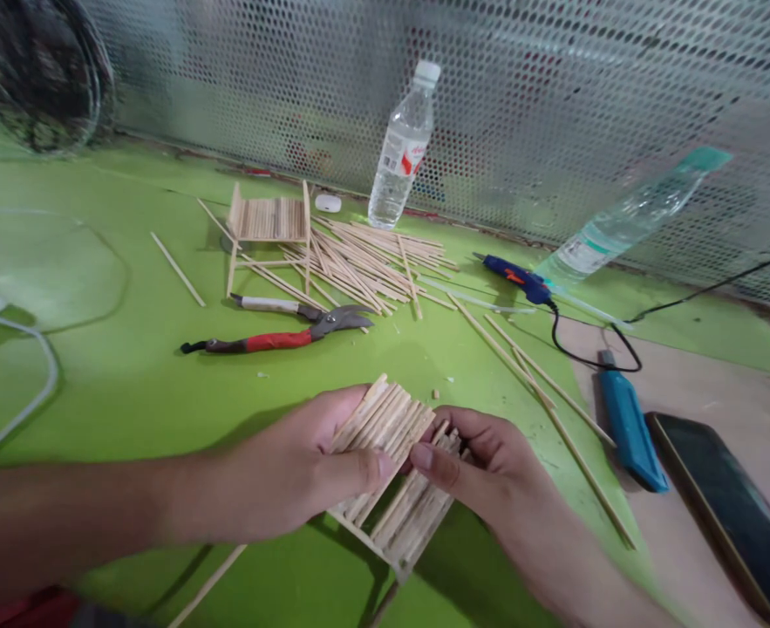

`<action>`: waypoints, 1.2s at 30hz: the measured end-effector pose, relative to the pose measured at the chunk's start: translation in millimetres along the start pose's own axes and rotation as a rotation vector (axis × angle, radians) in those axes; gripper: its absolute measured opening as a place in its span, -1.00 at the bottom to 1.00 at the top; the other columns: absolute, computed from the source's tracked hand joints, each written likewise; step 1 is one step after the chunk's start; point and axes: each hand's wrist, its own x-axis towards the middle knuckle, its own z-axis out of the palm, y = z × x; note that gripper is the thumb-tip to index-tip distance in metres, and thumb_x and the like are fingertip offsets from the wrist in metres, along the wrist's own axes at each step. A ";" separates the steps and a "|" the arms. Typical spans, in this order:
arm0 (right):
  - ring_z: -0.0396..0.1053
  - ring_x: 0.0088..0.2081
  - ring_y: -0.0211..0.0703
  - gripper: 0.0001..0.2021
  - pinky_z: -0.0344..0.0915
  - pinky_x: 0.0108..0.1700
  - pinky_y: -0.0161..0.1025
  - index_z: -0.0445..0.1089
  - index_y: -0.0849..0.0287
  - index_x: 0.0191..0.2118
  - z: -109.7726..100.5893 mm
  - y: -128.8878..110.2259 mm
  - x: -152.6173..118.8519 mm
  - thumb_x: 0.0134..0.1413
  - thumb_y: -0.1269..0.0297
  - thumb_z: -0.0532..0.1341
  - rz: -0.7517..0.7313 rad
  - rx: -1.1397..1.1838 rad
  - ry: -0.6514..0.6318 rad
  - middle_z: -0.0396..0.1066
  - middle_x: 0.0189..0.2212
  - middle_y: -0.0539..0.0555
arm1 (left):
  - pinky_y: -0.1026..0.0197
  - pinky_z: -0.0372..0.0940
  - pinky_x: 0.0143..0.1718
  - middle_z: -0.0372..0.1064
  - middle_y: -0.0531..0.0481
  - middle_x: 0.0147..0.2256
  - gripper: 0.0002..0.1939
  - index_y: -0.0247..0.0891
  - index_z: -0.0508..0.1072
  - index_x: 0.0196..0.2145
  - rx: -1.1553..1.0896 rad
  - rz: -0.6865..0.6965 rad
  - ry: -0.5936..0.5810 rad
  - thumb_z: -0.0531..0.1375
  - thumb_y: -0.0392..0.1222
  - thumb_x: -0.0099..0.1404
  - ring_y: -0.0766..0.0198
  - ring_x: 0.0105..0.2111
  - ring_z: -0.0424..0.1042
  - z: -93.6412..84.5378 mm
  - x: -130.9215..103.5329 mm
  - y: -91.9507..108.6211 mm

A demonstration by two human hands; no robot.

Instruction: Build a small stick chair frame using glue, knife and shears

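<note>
Between my hands is a small panel of wooden sticks (pixel 385 432), its slats laid side by side with a gap toward the right part. My left hand (pixel 332 467) is closed on its left side, the thumb lying flat across the slats. On the right, my right hand (pixel 482 462) pinches the panel near the gap with thumb and fingers; its fingertips are partly hidden behind the slats. Beyond the hands lie pruning shears (pixel 293 331) with red and white handles. A small stick-built chair (pixel 270 222) stands farther back beside a pile of loose sticks (pixel 364 257).
A clear water bottle (pixel 401 153) stands by the perforated metal screen (pixel 280 78); a green-capped bottle (pixel 633 218) leans at right. Nearby are a blue glue gun (pixel 515 277) with a black cord, a teal utility knife (pixel 630 427), a phone (pixel 731 515) and a white cable (pixel 44 366).
</note>
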 end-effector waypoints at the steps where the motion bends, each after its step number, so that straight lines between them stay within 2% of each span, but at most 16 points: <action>1: 0.26 -0.40 -0.22 -0.68 0.33 -0.23 -0.22 0.53 0.16 -0.36 -0.1 0.3 0.3 -0.04 0.02 0.52 0.001 0.000 -0.002 0.37 -0.47 -0.03 | 0.10 0.34 0.04 0.49 0.06 -0.22 -0.57 -0.13 0.40 0.23 0.009 0.008 0.002 0.24 -0.09 0.44 0.20 -0.19 0.44 -0.4 0.0 -0.8; 8: 0.29 -0.38 -0.20 -0.70 0.35 -0.19 -0.21 0.53 0.15 -0.32 0.9 0.3 0.6 0.04 0.03 0.48 -0.028 0.012 -0.039 0.41 -0.43 -0.02 | 0.11 0.38 -0.06 0.50 -0.02 -0.21 -0.50 -0.20 0.40 0.23 0.062 0.026 -0.010 0.24 0.02 0.42 0.13 -0.16 0.47 -2.7 1.5 -2.0; 15: 0.32 -0.36 -0.20 -0.71 0.34 -0.20 -0.23 0.50 0.16 -0.36 1.8 1.1 2.1 0.09 0.05 0.46 -0.043 0.027 -0.060 0.41 -0.43 -0.02 | 0.00 0.34 0.13 0.51 -0.09 0.00 -0.50 -0.18 0.37 0.28 0.038 0.049 -0.049 0.21 0.02 0.47 0.10 0.00 0.47 -3.3 2.2 -1.2; 18: 0.29 -0.38 -0.22 -0.71 0.35 -0.17 -0.20 0.49 0.16 -0.37 3.1 0.9 2.4 0.07 0.06 0.47 -0.051 0.043 -0.048 0.38 -0.45 -0.04 | 0.01 0.33 0.15 0.51 -0.07 0.05 -0.48 -0.12 0.34 0.31 0.049 0.022 -0.035 0.22 0.04 0.48 0.10 0.03 0.46 -4.3 1.0 -0.3; 21: 0.22 -0.45 -0.24 -0.69 0.35 -0.15 -0.16 0.47 0.15 -0.40 4.7 -0.4 1.7 0.02 0.04 0.50 -0.048 0.049 -0.014 0.31 -0.51 -0.08 | 0.02 0.34 0.12 0.52 -0.08 0.05 -0.41 -0.13 0.31 0.34 0.083 -0.022 0.004 0.24 0.08 0.45 0.07 0.02 0.47 -6.0 0.1 -2.4; 26: 0.22 -0.43 -0.23 -0.68 0.35 -0.14 -0.15 0.48 0.15 -0.39 3.8 -0.5 0.7 -0.03 0.05 0.52 -0.037 0.039 0.004 0.32 -0.51 -0.08 | 0.02 0.38 0.05 0.54 -0.13 -0.05 -0.34 -0.21 0.32 0.33 0.122 -0.003 0.102 0.30 0.07 0.37 0.05 -0.07 0.50 -6.2 -0.8 -6.4; 32: 0.28 -0.40 -0.24 -0.71 0.33 -0.21 -0.24 0.55 0.15 -0.31 0.3 5.1 2.2 -0.06 0.11 0.54 -0.046 0.063 0.015 0.40 -0.46 -0.06 | 0.08 0.44 -0.06 0.52 0.01 -0.28 -0.40 -0.22 0.35 0.28 0.098 -0.091 0.086 0.30 0.04 0.37 0.15 -0.22 0.52 0.6 -4.6 11.1; 34: 0.34 -0.37 -0.24 -0.71 0.33 -0.22 -0.27 0.56 0.13 -0.28 0.4 6.0 2.5 -0.09 0.15 0.56 -0.055 0.106 0.026 0.45 -0.42 -0.06 | 0.07 0.46 -0.07 0.53 0.00 -0.26 -0.42 -0.21 0.36 0.26 0.064 -0.097 0.092 0.31 0.03 0.37 0.14 -0.21 0.54 2.8 -4.4 14.8; 36: 0.39 -0.33 -0.22 -0.68 0.35 -0.21 -0.28 0.56 0.11 -0.22 0.7 5.9 2.5 -0.11 0.20 0.57 -0.068 0.151 0.017 0.50 -0.37 -0.05 | 0.04 0.47 -0.02 0.56 -0.04 -0.14 -0.43 -0.18 0.36 0.25 0.029 -0.073 0.105 0.32 0.02 0.37 0.10 -0.13 0.56 3.8 -2.7 13.9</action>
